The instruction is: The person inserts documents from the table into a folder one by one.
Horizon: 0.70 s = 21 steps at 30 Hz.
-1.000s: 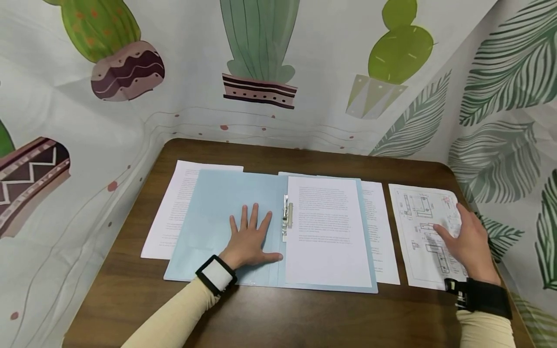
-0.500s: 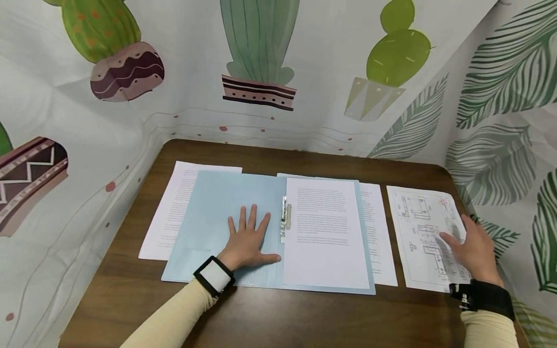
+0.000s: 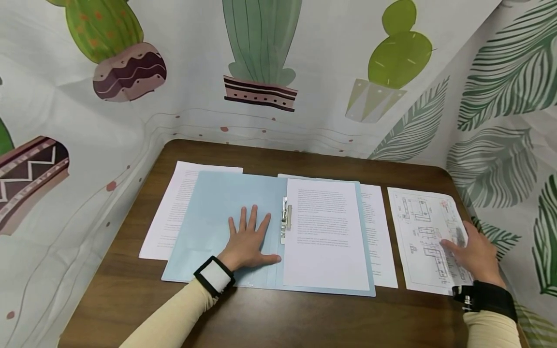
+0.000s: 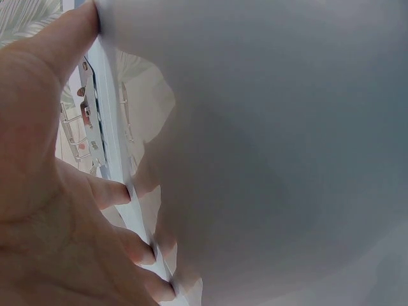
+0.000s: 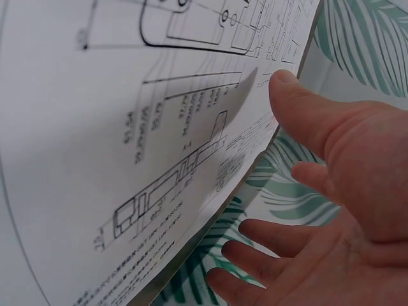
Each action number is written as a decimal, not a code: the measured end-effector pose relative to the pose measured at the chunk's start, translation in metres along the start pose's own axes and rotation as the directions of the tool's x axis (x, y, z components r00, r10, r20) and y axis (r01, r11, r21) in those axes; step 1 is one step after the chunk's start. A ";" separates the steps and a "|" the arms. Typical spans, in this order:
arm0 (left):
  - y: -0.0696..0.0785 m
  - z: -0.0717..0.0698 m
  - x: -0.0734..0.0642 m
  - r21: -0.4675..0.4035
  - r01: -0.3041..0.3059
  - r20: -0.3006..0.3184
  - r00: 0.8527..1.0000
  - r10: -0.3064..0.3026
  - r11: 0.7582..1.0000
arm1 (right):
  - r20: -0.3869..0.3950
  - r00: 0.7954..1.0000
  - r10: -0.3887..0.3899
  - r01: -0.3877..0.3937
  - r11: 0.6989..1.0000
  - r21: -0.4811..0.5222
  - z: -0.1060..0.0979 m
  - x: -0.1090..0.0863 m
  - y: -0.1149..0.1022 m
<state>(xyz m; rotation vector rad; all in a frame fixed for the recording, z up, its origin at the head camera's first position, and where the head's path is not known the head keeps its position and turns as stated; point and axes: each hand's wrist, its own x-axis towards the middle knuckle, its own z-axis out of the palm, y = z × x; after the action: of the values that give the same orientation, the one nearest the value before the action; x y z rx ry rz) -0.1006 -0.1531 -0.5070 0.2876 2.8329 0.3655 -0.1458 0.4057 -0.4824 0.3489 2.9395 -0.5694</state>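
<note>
My left hand (image 3: 247, 245) lies spread on the inside left cover of an open light-blue folder (image 3: 213, 203), its thumb beside the spine. A metal clip (image 3: 285, 220) runs along that spine, and a printed text sheet (image 3: 324, 261) lies on the folder's right side. Over at the right, my right hand (image 3: 476, 253) is at the right edge of a sheet with technical drawings (image 3: 417, 270). In the right wrist view, the thumb (image 5: 299, 108) is over the sheet's edge. The other fingers (image 5: 280, 236) are loosely extended beyond that edge, pinching nothing.
A text sheet (image 3: 163, 227) sticks out from under the folder on the left, and another printed sheet (image 3: 383, 241) on the right. Everything lies on a brown wooden table (image 3: 278, 319). A patterned cloth (image 3: 187, 87) hangs behind and beside it.
My right hand has shifted right and toward me, from over the drawing sheet to its right edge. The left hand stays on the folder.
</note>
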 end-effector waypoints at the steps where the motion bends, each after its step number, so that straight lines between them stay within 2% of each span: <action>1: 0.000 0.001 0.000 0.001 0.001 0.000 1.000 -0.001 1.000 | 0.005 1.000 0.000 0.000 1.000 -0.001 0.001 0.001 0.001; 9: -0.001 0.001 0.001 -0.008 -0.005 -0.006 1.000 0.004 1.000 | 0.038 0.999 0.007 -0.006 1.000 -0.008 0.005 0.005 0.008; 21: -0.001 0.001 -0.001 -0.003 -0.013 -0.017 1.000 0.013 1.000 | 0.113 0.990 0.080 -0.081 0.997 0.008 0.004 0.015 0.024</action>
<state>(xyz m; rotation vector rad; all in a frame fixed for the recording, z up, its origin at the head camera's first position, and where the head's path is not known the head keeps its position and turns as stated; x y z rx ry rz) -0.0995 -0.1541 -0.5077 0.3038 2.8482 0.3774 -0.1536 0.4290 -0.4967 0.4207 2.8008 -0.5775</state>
